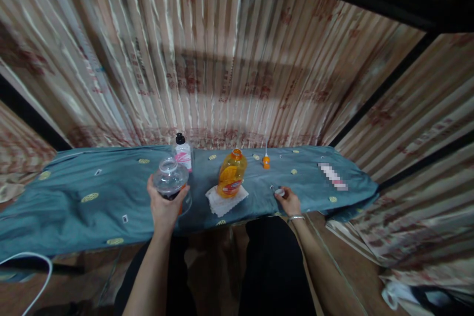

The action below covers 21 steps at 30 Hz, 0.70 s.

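Note:
My left hand (164,207) is wrapped round a clear plastic bottle (170,180) with an open mouth, held just above the near part of the table. My right hand (288,201) rests on the blue-grey cloth (92,192) with its fingers pinched on a small white cap (280,191). Between the hands an orange bottle (231,174) with no cap stands on a white napkin (225,199). Behind my left hand stands a white bottle (183,153) with a black cap and pink label.
An orange pump top (265,160) with a white tube stands on the cloth behind the orange bottle. Striped curtains (222,59) hang close behind and to the right of the table. A white cable (33,261) loops at the lower left.

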Motion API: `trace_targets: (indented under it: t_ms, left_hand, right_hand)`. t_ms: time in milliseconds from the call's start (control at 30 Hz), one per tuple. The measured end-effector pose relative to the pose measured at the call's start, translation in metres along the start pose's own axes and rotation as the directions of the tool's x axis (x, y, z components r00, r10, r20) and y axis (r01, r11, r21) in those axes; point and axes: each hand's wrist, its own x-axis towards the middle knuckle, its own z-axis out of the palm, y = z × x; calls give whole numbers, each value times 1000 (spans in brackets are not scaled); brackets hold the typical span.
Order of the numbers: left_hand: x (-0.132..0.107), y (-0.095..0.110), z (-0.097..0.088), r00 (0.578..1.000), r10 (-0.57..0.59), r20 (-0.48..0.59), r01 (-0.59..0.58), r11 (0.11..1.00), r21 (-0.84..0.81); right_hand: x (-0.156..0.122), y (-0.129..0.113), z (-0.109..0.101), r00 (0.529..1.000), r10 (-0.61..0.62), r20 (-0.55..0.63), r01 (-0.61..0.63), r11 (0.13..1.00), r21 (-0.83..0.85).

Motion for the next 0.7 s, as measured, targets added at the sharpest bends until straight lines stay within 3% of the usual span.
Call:
trace_targets:
  t_ms: [167, 300, 400, 500, 633, 700]
  left_hand:
    - [-2, -20, 0, 999, -35, 30, 35, 999, -14]
    - [-4, -32, -1, 994, -72, 79, 72, 997, 1]
    - [-5, -40, -2, 990, -89, 106, 88, 996, 13]
    - [-4, -47, -2, 984, -101, 147, 101, 995, 9]
    - [-3, -56, -2, 977, -101, 188, 105, 994, -15]
    - [-3, -59, -1, 979, -76, 191, 86, 995, -45]
  right_hand:
    - [-2, 11, 1, 998, 61, -23, -62, 997, -34]
    - [-16, -5, -8, 996, -27, -88, 27, 1000, -5]
    - [-45, -50, -12, 979, -200, -34, 203, 976, 82]
    - [-82, -114, 2, 904, -406, 131, 362, 893, 267]
    - [-106, -194, 56, 748, -531, 399, 326, 817, 476]
    - [-102, -224, 88, 717, -518, 467, 261, 820, 509]
